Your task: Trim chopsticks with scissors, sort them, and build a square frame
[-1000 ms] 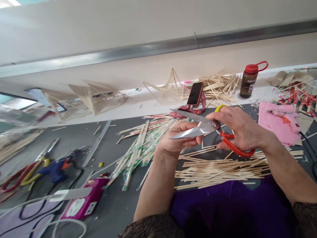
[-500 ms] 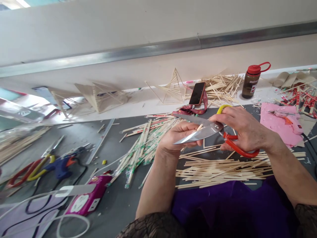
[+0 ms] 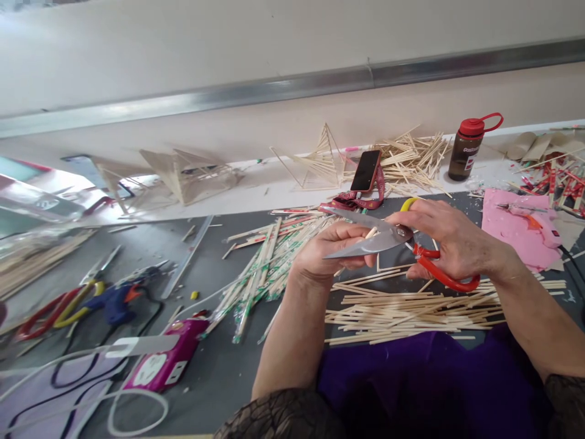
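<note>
My right hand (image 3: pixel 450 238) grips a pair of scissors (image 3: pixel 365 245) with one red and one yellow handle. The blades are parted and point left, across the fingers of my left hand (image 3: pixel 331 247). Closed in a pinch, my left hand holds a thin wooden stick (image 3: pixel 372 232); only its short end shows between the blades near the pivot, and the rest is hidden. Below both hands lie many loose wooden sticks (image 3: pixel 411 311), roughly side by side. Left of my left wrist is a heap of paper-wrapped chopsticks (image 3: pixel 260 268).
Behind stand a phone (image 3: pixel 365 171), a brown bottle (image 3: pixel 466 149) with a red cap, a stick pile (image 3: pixel 411 158) and stick frames (image 3: pixel 315 161). At left are a blue glue gun (image 3: pixel 112 305), other scissors (image 3: pixel 68 308) and a magenta box (image 3: pixel 169 353). Pink foam (image 3: pixel 507 231) lies at right.
The scissor blades have tilted slightly, and the lower blade looks duller in the light. Both hands keep nearly the same place. The whole view has shifted a little.
</note>
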`<move>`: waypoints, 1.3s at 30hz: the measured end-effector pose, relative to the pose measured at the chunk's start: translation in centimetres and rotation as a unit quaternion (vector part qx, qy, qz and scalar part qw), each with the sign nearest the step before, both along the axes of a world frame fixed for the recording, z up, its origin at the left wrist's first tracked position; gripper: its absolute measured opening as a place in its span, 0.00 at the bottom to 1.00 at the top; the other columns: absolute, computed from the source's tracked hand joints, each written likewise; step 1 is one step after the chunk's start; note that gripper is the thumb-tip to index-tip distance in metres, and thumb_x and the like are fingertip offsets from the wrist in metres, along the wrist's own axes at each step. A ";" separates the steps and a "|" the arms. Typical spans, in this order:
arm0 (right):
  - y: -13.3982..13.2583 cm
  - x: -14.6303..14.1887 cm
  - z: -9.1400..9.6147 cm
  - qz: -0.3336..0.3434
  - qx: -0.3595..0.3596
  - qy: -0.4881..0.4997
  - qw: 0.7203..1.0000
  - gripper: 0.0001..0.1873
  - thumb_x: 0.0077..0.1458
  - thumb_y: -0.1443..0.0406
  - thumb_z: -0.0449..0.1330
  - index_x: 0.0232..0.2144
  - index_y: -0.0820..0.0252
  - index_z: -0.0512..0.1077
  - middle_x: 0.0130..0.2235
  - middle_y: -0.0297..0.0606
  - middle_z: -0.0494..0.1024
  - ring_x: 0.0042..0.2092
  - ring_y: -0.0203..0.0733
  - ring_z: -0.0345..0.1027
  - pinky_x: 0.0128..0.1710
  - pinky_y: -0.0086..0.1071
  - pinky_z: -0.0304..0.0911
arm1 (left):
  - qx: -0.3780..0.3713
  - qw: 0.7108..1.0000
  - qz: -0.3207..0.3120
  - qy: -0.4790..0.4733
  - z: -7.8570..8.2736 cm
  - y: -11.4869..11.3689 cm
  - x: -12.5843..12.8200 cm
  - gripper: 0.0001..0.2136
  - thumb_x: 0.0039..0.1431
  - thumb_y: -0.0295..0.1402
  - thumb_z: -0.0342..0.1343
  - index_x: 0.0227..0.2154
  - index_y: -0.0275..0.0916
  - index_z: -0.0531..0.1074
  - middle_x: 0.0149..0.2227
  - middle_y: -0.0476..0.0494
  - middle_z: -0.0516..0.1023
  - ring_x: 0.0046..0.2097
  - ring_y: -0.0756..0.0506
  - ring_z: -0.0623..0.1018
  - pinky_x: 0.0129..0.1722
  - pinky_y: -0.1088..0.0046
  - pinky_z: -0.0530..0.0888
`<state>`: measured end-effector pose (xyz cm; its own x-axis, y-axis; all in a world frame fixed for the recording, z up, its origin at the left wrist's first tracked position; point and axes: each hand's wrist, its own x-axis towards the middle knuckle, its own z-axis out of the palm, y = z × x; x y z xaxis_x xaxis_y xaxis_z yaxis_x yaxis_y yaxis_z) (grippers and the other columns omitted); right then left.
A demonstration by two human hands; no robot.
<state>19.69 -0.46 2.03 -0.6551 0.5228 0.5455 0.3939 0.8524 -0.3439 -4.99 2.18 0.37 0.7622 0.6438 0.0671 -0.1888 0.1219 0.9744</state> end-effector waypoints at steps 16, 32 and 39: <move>0.3 0.0 -0.3 0.013 -0.029 0.038 0.999 0.29 0.52 0.58 0.69 0.54 0.56 0.67 0.41 0.38 0.75 0.40 0.42 0.66 0.40 0.35 0.63 | -0.002 1.000 0.018 0.004 0.3 -0.1 0.6 0.17 0.50 0.45 0.68 0.21 0.34 0.77 0.14 0.52 0.61 0.15 0.58 0.52 0.13 0.79 0.45; 0.5 0.1 -0.9 -0.003 -0.051 0.045 0.998 0.23 0.52 0.69 0.58 0.52 0.55 0.69 0.38 0.36 0.75 0.34 0.38 0.64 0.35 0.32 0.62 | 0.012 1.000 0.002 -0.026 0.4 0.2 0.8 0.15 0.53 0.43 0.66 0.23 0.34 0.79 0.14 0.53 0.60 0.14 0.58 0.53 0.12 0.80 0.46; 0.8 0.0 -1.3 -0.023 -0.068 0.063 0.995 0.22 0.50 0.69 0.56 0.49 0.56 0.71 0.36 0.35 0.75 0.31 0.36 0.61 0.32 0.31 0.59 | -0.017 0.998 0.057 0.005 0.1 0.3 1.0 0.18 0.47 0.47 0.68 0.21 0.34 0.78 0.14 0.54 0.57 0.14 0.58 0.51 0.13 0.79 0.46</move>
<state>19.70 0.36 0.69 -0.5595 0.6255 0.5439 0.3786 0.7766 -0.5036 -3.98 2.47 0.48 0.6843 0.7283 0.0361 -0.1931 0.1332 0.9721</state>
